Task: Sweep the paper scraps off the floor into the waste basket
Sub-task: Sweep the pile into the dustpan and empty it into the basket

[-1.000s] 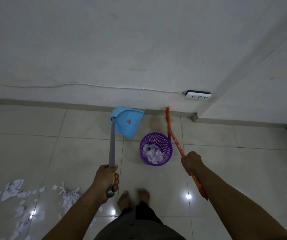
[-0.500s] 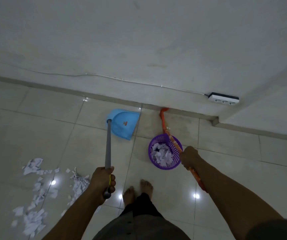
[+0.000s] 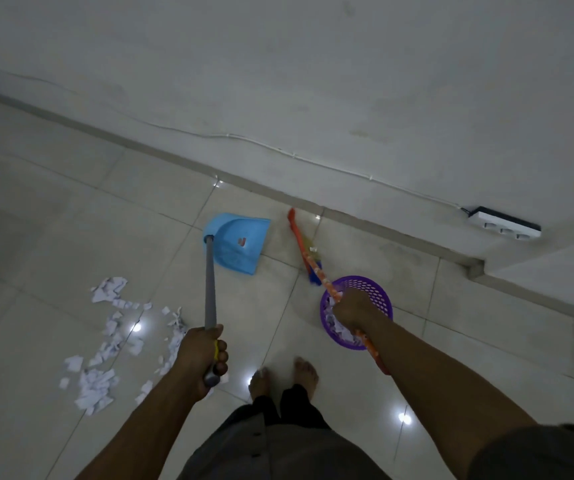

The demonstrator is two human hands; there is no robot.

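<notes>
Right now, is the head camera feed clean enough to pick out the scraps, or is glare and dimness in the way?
Head view: dim overall, wide-angle bend along the wall base; small glare spots on the glossy floor tiles, one among the white paper scraps, which still stand out. Left hand on the blue dustpan's grey handle looks sharp.

Bare tiled floor point(image 3: 71, 209) lies open leftward; waste basket point(image 3: 356, 311) and wall point(image 3: 313, 81) seemingly crowd the right.

Left hand point(image 3: 202, 351) gripping grey-handled blue dustpan point(image 3: 239, 244) at frame centre, right hand point(image 3: 353, 308) gripping orange broom point(image 3: 308, 258) over purple waste basket point(image 3: 356, 311), paper scraps point(image 3: 112, 334) lower left on floor tiles point(image 3: 53, 209)
</notes>
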